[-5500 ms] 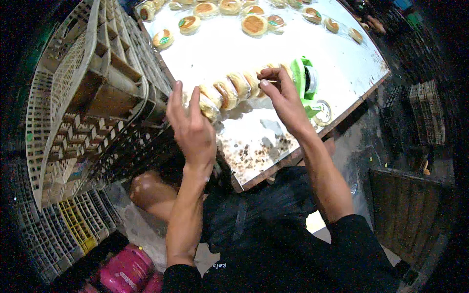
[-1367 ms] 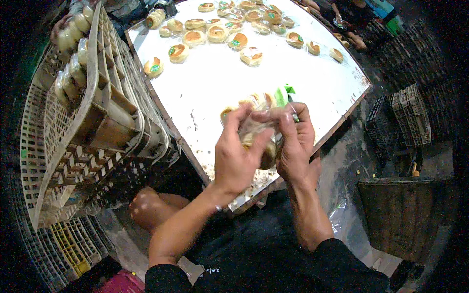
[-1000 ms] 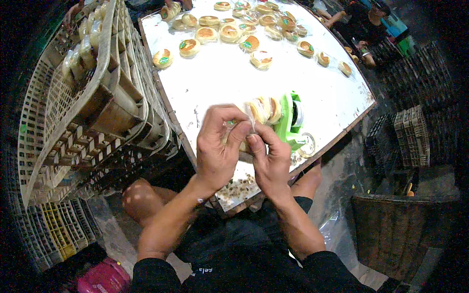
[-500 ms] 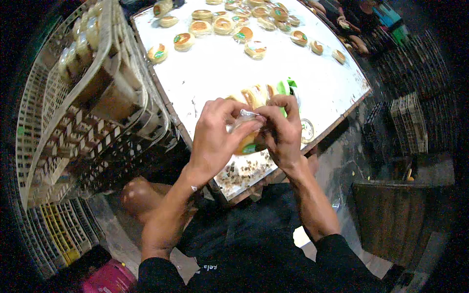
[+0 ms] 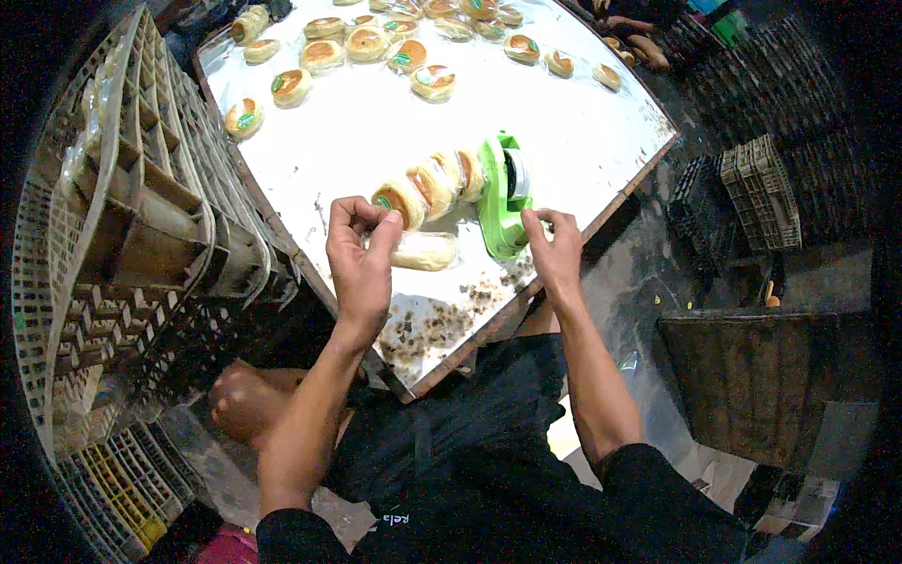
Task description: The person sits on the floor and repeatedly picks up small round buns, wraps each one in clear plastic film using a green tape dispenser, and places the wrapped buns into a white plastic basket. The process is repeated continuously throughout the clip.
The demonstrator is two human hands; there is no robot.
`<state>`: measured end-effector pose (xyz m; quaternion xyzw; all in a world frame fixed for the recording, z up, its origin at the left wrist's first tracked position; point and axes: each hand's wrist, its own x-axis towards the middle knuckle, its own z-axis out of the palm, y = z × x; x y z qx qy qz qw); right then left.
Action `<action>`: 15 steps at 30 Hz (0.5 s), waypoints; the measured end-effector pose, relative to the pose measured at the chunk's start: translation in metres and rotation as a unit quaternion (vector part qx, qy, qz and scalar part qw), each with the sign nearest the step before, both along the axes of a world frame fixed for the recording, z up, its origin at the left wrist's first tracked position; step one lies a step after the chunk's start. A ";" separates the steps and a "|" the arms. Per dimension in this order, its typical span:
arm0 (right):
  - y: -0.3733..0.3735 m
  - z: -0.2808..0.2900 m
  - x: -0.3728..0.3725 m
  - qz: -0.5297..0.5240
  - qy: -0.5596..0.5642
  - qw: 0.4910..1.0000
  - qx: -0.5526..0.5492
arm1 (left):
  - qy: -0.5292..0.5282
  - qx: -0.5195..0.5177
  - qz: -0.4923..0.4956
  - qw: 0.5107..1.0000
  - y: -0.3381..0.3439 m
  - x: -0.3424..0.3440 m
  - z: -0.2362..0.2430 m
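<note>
Pinched thumb and fingers of my left hand (image 5: 362, 258) hold the end of a clear plastic-wrapped bun (image 5: 425, 251), which lies on its side on the white table (image 5: 376, 122). My right hand (image 5: 556, 249) is at the right side of a green tape dispenser (image 5: 496, 209), thumb and forefinger pressed together beside its near end. Whether tape is between them is too small to tell. Left of the dispenser, several wrapped buns (image 5: 434, 188) lean in a row, golden on top; the nearest (image 5: 399, 202) has a green label and sits just behind my left fingertips.
More wrapped buns (image 5: 366, 44) are scattered over the table's far side. Brown crumbs or stains (image 5: 432, 324) mark its near corner. Stacked plastic crates (image 5: 141, 207) rise close on the left; other crates (image 5: 763, 193) and a brown wooden box (image 5: 742, 385) stand right. Another person (image 5: 639, 38) is at the far right.
My hands have come apart from around the bun's wrapper. The bun now lies on the table, still in my left fingers, while my right hand has moved right to the dispenser. The view has shifted.
</note>
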<state>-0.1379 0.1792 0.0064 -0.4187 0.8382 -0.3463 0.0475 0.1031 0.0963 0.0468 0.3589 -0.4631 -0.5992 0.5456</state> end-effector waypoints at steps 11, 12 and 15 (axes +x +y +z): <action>0.033 -0.057 0.012 -0.074 -0.567 0.812 -0.114 | -0.020 0.026 0.010 0.999 -0.003 -0.013 -0.021; 0.027 -0.046 0.038 -0.031 -0.541 0.837 -0.078 | -0.044 0.039 0.037 0.998 -0.001 -0.014 -0.023; 0.002 0.016 0.119 0.154 -0.344 0.908 -0.185 | -0.102 0.041 0.078 0.991 0.001 -0.008 -0.039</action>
